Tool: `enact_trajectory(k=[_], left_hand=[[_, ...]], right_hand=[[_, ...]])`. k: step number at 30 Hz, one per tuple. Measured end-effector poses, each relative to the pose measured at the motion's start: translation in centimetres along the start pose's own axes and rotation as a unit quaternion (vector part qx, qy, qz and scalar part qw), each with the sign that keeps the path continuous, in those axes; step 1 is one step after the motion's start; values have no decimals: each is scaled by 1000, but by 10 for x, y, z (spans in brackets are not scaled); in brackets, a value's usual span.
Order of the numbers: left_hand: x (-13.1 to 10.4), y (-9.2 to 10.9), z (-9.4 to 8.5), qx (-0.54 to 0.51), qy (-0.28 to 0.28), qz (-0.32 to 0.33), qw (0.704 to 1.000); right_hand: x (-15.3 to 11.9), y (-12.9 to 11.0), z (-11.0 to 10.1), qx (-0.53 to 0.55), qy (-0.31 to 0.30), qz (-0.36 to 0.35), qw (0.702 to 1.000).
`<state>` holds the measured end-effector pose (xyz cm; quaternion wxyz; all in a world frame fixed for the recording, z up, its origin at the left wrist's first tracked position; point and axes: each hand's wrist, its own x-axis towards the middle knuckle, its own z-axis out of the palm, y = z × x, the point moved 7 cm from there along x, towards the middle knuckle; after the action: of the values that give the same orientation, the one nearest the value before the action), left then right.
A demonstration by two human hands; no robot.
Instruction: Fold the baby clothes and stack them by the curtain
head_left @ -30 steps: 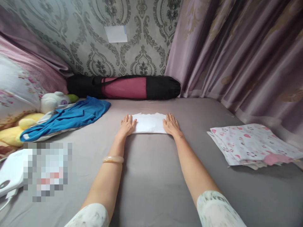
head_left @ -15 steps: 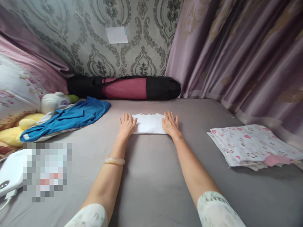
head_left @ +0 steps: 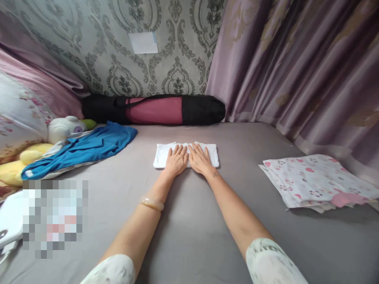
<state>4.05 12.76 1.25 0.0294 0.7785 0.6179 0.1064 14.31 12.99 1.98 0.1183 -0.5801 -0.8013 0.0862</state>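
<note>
A white folded cloth [head_left: 161, 155], which looks like a garment, lies flat as a wide rectangle on the grey bed sheet [head_left: 189, 209]. My left hand [head_left: 177, 159] rests palm down on it, just left of its middle, fingers stretched forward. Beside it, my right hand [head_left: 200, 158] lies flat on the cloth with its fingers spread. The two hands almost touch at the centre. Both ends of the cloth stick out past the hands, while its middle is mostly covered by them.
Stacked folded cloth with pink hearts [head_left: 314, 181] lies at right. A blue garment [head_left: 89, 148] is spread at left near plush toys [head_left: 63, 129]. Along the wall runs a black and red long bag [head_left: 154, 110]. A white device [head_left: 12, 217] with a cable sits front left.
Both hands have slid inward from the two ends of the white cloth to its middle, so the ends now show. The cloth stays in place.
</note>
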Motion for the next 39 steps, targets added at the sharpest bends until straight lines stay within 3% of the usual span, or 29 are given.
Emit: enact_trajectory(k=[8, 14, 20, 24, 29, 34, 39], left_hand=[[2, 0, 0, -17, -20, -8, 1000], [6, -10, -15, -14, 78, -49, 996], [8, -12, 3, -13, 2, -29, 999], [8, -11, 1, -9, -2, -31, 999], [7, -6, -10, -8, 64, -17, 998], [7, -1, 0, -17, -5, 2, 1000], [7, -1, 2, -11, -14, 3, 1000]], right_hand=[[1, 1, 3, 0, -24, 13, 1000], [6, -3, -7, 1, 15, 3, 1000], [9, -6, 5, 6, 0, -2, 1000], [10, -5, 5, 10, 3, -2, 1000], [9, 0, -5, 5, 26, 6, 1000], [8, 7, 1, 1, 20, 27, 999], [8, 7, 4, -1, 21, 27, 999]])
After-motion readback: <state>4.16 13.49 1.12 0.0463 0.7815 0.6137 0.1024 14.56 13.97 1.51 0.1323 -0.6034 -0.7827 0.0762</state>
